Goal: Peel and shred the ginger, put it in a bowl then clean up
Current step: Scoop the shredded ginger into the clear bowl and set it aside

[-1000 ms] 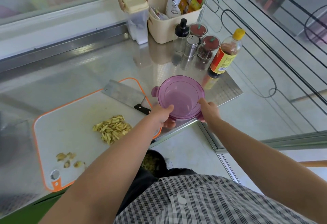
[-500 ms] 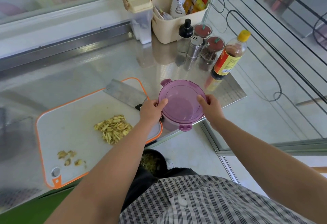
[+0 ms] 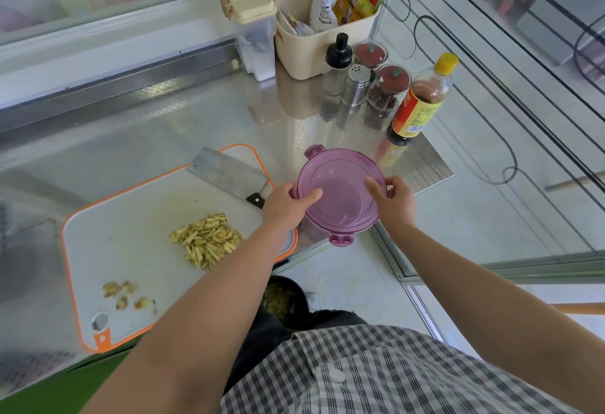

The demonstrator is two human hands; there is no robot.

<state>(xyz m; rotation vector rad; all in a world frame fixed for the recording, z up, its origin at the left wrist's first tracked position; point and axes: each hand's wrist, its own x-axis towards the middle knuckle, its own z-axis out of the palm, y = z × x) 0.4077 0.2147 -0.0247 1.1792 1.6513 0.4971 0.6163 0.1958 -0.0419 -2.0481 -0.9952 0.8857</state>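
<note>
A round purple lidded bowl [image 3: 340, 196] stands on the steel counter near its front edge, clips at the far left and near side. My left hand [image 3: 285, 205] grips its left rim, thumb on the lid. My right hand [image 3: 394, 199] grips the right rim, thumb on the lid too. A pile of shredded ginger [image 3: 207, 238] lies on the white cutting board [image 3: 131, 243] with an orange rim, left of the bowl. A few ginger peel scraps [image 3: 126, 294] lie near the board's front. A cleaver [image 3: 229, 175] rests on the board's far right corner.
Behind the bowl stand a sauce bottle [image 3: 420, 101], two red-lidded jars [image 3: 388, 92], a steel shaker [image 3: 355, 86] and a black-capped bottle [image 3: 337, 63]. A beige caddy [image 3: 314, 43] and a lidded container [image 3: 252, 24] stand at the back. A dark bin [image 3: 283, 299] sits below the counter edge.
The bowl has turned in my hands, so one clip moved round to the near side. Both thumbs have come onto the lid.
</note>
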